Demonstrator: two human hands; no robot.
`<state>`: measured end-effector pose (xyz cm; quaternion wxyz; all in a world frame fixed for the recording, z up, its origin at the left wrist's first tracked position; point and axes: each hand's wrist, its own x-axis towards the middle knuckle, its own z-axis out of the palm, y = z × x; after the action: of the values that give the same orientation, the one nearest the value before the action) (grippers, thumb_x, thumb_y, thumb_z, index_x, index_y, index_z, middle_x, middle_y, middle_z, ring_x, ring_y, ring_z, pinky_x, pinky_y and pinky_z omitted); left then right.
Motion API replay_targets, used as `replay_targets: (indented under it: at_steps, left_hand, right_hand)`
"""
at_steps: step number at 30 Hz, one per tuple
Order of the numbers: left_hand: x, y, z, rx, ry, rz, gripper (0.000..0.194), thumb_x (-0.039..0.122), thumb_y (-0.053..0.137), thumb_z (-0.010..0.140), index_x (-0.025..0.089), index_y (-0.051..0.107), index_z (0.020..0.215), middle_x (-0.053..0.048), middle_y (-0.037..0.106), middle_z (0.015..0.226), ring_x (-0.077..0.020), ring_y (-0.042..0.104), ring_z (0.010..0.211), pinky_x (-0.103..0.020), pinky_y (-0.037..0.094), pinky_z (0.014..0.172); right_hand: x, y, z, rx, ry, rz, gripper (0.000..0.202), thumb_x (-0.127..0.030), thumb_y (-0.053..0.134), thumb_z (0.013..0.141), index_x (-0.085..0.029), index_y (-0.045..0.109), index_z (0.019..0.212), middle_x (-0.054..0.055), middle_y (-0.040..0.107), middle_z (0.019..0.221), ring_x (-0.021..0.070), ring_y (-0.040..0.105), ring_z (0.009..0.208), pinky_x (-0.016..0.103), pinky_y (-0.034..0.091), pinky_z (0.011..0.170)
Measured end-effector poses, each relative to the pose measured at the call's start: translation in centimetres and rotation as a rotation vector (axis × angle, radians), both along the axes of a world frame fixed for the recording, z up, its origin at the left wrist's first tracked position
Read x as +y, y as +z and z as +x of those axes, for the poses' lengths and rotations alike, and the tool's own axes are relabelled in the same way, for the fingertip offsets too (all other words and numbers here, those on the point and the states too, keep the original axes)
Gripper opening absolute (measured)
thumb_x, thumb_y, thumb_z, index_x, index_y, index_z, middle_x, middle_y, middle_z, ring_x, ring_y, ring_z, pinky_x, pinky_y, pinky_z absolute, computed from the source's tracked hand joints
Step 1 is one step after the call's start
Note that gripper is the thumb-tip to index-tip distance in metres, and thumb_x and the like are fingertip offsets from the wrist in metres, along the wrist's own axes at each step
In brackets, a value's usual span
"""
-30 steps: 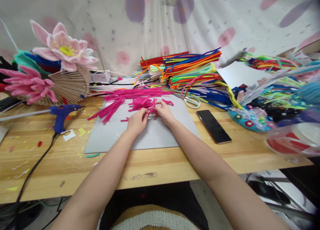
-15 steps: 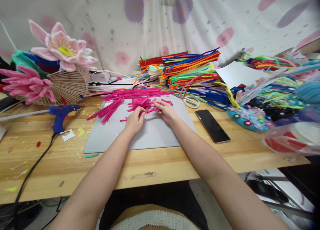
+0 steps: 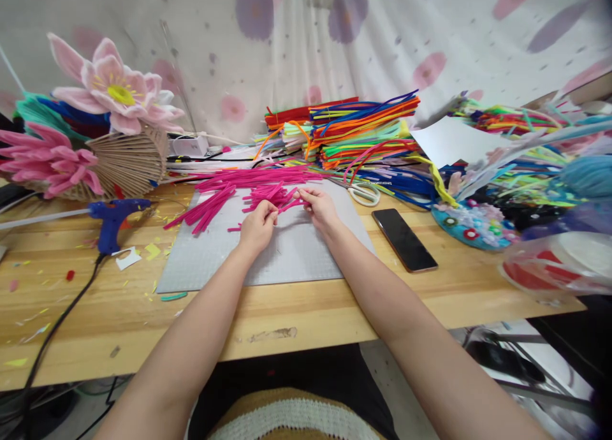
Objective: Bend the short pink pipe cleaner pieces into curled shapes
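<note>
A short magenta pipe cleaner [image 3: 289,206] stretches between my two hands just above the grey cutting mat [image 3: 306,255]. My left hand [image 3: 259,226] is closed in a pinch on its left part. My right hand [image 3: 320,210] grips the other end, thumb and fingers together. Behind my hands lies a pile of cut magenta pipe cleaners [image 3: 266,195], partly covered by them. Longer magenta pipe cleaners [image 3: 209,208] lie to the left, and a long row [image 3: 253,177] runs along the mat's back edge.
A blue glue gun [image 3: 112,223] with a black cord stands at left, beneath craft flowers [image 3: 119,94]. Right of the mat are scissors [image 3: 364,194], a phone [image 3: 404,239] and a plastic tub [image 3: 554,264]. Bundles of coloured pipe cleaners [image 3: 366,131] are stacked behind.
My right hand has turned slightly, and the magenta end that stuck out beyond it no longer shows. My left hand stays in nearly the same place, still pinching. The view has shifted a little.
</note>
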<state>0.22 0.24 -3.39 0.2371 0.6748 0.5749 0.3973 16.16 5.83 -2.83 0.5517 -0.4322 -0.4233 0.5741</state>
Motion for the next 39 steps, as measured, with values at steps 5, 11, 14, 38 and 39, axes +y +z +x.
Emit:
replay_targets:
  at_steps: [5, 11, 14, 38, 39]
  left_hand:
    - [-0.2, -0.1, -0.1, 0.019, -0.019, -0.019, 0.011, 0.023, 0.041, 0.083, 0.022, 0.050, 0.088, 0.001, 0.062, 0.072, -0.0143, 0.057, 0.066, -0.028, 0.040, 0.067]
    - [0.3, -0.5, -0.5, -0.110, 0.024, -0.005, 0.009, 0.021, 0.042, 0.082, 0.020, 0.050, 0.086, 0.000, 0.063, 0.072, -0.0136, 0.057, 0.067, -0.026, 0.041, 0.067]
    - [0.1, -0.3, -0.4, -0.065, -0.002, -0.015, 0.013, 0.022, 0.042, 0.082, 0.019, 0.053, 0.090, 0.000, 0.063, 0.071, -0.0130, 0.056, 0.064, -0.025, 0.041, 0.065]
    - [-0.4, -0.4, 0.6, 0.331, 0.028, 0.115, 0.029, 0.031, 0.043, 0.087, 0.020, 0.066, 0.101, -0.005, 0.063, 0.092, -0.0163, 0.058, 0.082, -0.027, 0.041, 0.070]
    - [-0.3, -0.4, 0.5, 0.316, 0.022, 0.111, 0.029, 0.031, 0.043, 0.087, 0.020, 0.067, 0.100, -0.005, 0.063, 0.091, -0.0161, 0.058, 0.081, -0.027, 0.041, 0.070]
  right_hand:
    - [-0.4, 0.3, -0.6, 0.058, 0.150, -0.120, 0.023, -0.034, 0.070, 0.065, -0.016, 0.057, 0.072, -0.002, 0.060, 0.063, 0.0032, 0.042, 0.046, 0.015, 0.026, 0.038]
    - [-0.8, 1.0, 0.4, 0.328, 0.364, -0.313, 0.015, -0.019, 0.071, 0.067, -0.015, 0.057, 0.073, -0.005, 0.052, 0.056, 0.0022, 0.042, 0.044, 0.012, 0.025, 0.034]
    - [-0.8, 0.7, 0.3, 0.330, 0.350, -0.276, 0.014, -0.013, 0.071, 0.065, -0.014, 0.057, 0.068, -0.006, 0.051, 0.054, 0.0012, 0.043, 0.043, 0.011, 0.029, 0.035]
    - [-0.8, 0.3, -0.4, 0.263, 0.467, -0.281, 0.012, -0.012, 0.069, 0.070, -0.012, 0.057, 0.072, -0.007, 0.045, 0.050, 0.0002, 0.040, 0.041, 0.010, 0.033, 0.037]
    - [-0.7, 0.4, -0.2, 0.263, 0.508, -0.312, 0.011, -0.013, 0.067, 0.071, -0.012, 0.056, 0.072, -0.008, 0.043, 0.050, -0.0005, 0.037, 0.039, 0.009, 0.029, 0.036]
